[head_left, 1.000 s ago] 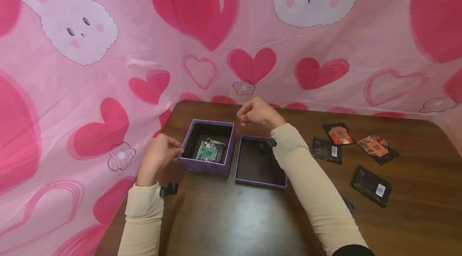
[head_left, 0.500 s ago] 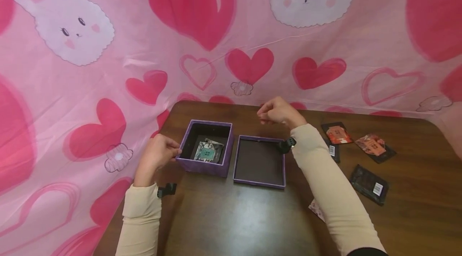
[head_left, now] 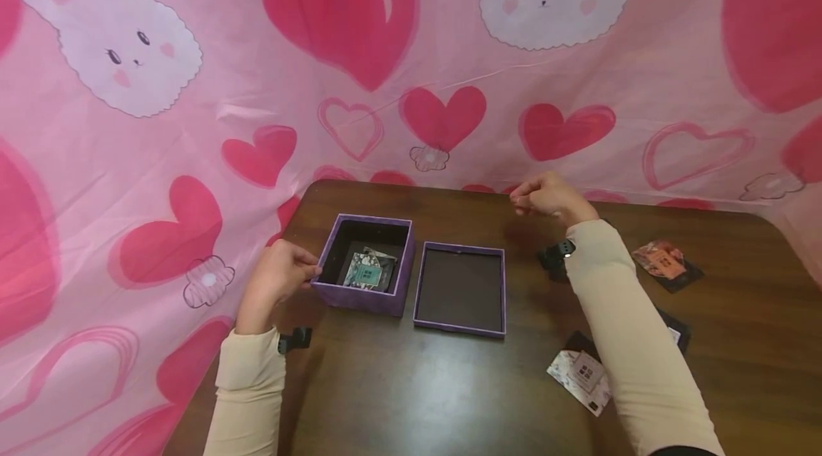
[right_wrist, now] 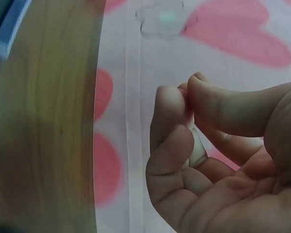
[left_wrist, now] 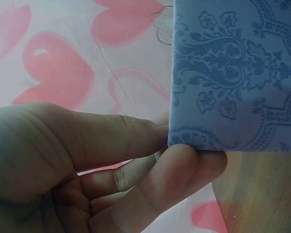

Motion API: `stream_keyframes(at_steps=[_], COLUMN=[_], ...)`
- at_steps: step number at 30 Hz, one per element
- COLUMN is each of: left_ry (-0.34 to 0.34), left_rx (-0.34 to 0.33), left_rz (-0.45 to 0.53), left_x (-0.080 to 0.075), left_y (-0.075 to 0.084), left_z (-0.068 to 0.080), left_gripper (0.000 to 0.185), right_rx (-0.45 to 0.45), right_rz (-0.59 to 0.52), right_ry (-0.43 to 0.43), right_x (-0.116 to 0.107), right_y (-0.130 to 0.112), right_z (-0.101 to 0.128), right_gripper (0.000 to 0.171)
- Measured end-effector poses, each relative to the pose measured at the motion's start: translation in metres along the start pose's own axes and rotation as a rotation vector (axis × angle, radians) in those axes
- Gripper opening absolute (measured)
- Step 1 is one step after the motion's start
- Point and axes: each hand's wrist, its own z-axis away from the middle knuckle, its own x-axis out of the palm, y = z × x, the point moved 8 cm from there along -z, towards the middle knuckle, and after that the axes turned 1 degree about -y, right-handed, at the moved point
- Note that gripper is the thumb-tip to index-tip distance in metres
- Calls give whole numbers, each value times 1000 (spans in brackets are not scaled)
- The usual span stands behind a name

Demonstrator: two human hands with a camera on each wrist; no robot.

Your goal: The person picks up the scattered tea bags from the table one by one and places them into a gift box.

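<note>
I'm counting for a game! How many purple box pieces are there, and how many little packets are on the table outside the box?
Purple box pieces: 2 (box, lid)
Packets in plain view outside the box: 3 (orange packet, white packet, black packet); the sleeve may hide more
Total: 5

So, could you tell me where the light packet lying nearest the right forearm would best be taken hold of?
Probably by its near left corner, coming from above and the left. The light packet lies flat on the table, its right edge runs under the right sleeve, and the left side has bare wood around it.
</note>
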Motion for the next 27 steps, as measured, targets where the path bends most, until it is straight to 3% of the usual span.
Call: stream_keyframes(at_steps=[7, 15, 21, 27], left_ry=[0, -22, -15, -14], left_rx=[0, -42, -38, -37], left_rz=[-36, -11, -15, -14], left_x=[-2, 0, 1, 1], left_y=[3, 0, 1, 1], left_z=[-2, 4, 3, 3], left_gripper=[15, 16, 14, 13], right_rx=[57, 96, 130, 112], right_rz=[-91, -155, 86, 337], right_ry=[50, 91, 135, 283], right_x=[-41, -68, -91, -110], right_y=[43, 82, 100, 109], right_z=[12, 14, 19, 25], right_gripper=[23, 12, 20, 24])
